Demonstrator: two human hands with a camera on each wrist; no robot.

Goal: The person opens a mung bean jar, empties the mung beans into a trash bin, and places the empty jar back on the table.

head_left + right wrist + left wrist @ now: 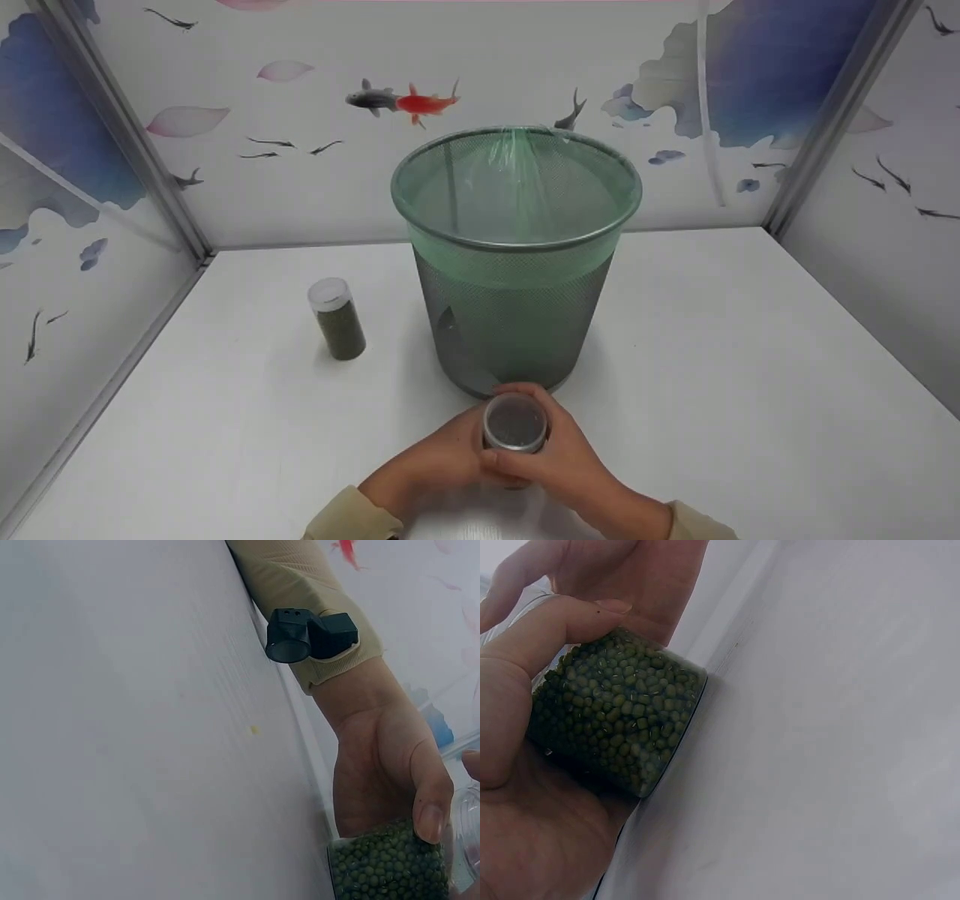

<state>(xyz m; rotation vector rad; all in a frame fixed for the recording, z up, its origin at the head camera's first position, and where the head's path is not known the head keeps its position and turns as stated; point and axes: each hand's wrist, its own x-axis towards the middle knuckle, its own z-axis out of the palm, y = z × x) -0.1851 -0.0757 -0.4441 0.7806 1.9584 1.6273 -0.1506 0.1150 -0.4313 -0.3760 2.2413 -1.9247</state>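
Both hands are round a clear jar of green beans (pixel 515 422), close in front of the mesh bin. The left hand (pixel 448 454) grips its lower part; in the left wrist view the thumb of the left hand (pixel 536 840) presses on the side of the jar (pixel 619 712). Curled round the jar's upper end from the right is the right hand (pixel 574 454), its thumb on the near side. In the right wrist view the left hand (pixel 386 765) lies against the bean-filled jar (pixel 390 862), and only fingertips of the right hand show at the edge.
A mesh bin (pixel 517 315) with a green liner stands upright beyond the hands. A second clear-topped jar of green contents (pixel 341 330) stands left of it on the white table (pixel 225 405). Printed panels (pixel 300 187) enclose the back and sides.
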